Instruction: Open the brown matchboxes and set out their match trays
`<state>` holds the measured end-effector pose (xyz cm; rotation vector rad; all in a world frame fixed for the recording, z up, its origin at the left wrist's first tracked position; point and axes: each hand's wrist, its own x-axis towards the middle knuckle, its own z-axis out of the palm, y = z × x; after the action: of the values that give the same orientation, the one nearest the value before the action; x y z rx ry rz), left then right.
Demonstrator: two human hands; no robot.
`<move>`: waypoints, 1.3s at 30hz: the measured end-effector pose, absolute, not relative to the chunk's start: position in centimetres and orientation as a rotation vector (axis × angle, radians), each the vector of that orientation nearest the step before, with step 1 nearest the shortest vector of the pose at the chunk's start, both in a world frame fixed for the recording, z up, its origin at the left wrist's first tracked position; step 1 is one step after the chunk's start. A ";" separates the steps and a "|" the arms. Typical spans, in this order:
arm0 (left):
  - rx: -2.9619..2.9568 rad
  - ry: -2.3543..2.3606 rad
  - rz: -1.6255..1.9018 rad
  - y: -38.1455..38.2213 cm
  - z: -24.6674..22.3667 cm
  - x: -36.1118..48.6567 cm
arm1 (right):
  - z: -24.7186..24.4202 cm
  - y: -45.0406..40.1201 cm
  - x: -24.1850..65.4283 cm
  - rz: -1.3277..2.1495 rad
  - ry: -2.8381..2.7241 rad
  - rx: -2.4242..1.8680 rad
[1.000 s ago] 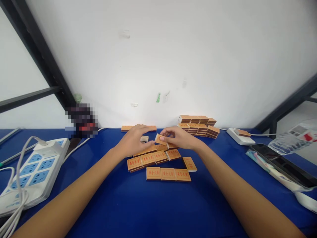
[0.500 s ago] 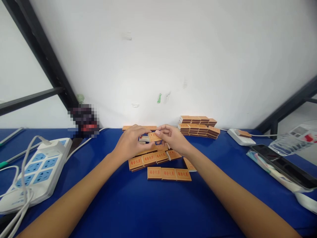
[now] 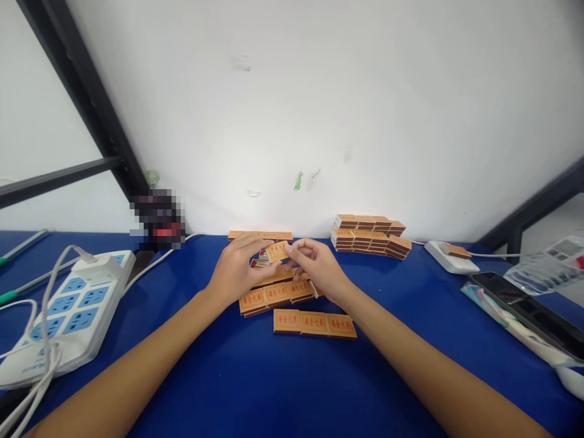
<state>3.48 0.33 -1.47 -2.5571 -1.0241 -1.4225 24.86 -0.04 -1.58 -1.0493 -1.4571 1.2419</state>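
Matchbox [image 3: 277, 250] raised leftward; both hands pinch it, fingers closed.

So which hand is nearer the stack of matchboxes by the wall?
Right. The right hand lies just left of the stack; the left hand is farther left.

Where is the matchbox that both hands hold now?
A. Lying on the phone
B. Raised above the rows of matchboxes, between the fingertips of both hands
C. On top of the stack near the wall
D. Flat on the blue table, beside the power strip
B: the matchbox is pinched between the left hand and right hand, above the rows.
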 end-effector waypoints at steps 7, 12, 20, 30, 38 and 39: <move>-2.547 -0.947 -1.436 0.7 -2.2 3.4 | -1.9 -0.5 24.2 1.228 -1.513 -0.958; -2.531 -1.060 -1.324 1.1 -2.6 3.0 | -2.3 0.2 24.9 1.172 -1.492 -1.084; -2.564 -1.302 -1.264 1.7 -2.5 2.4 | -3.1 5.2 29.1 0.620 -1.584 -1.452; -3.065 -0.890 -1.164 -2.8 -2.0 6.3 | -4.6 8.8 29.2 0.229 -1.807 -1.862; -3.062 -0.771 -1.126 -3.3 -2.7 6.7 | -3.6 8.5 29.2 0.119 -1.933 -2.022; -3.054 -0.770 -1.129 -3.3 -2.7 6.8 | -3.5 8.5 29.0 0.103 -1.936 -2.039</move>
<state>6.77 -3.33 -2.65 -3.0541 -0.7697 -1.1290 29.04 8.50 -3.51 -2.0390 -1.9356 0.1031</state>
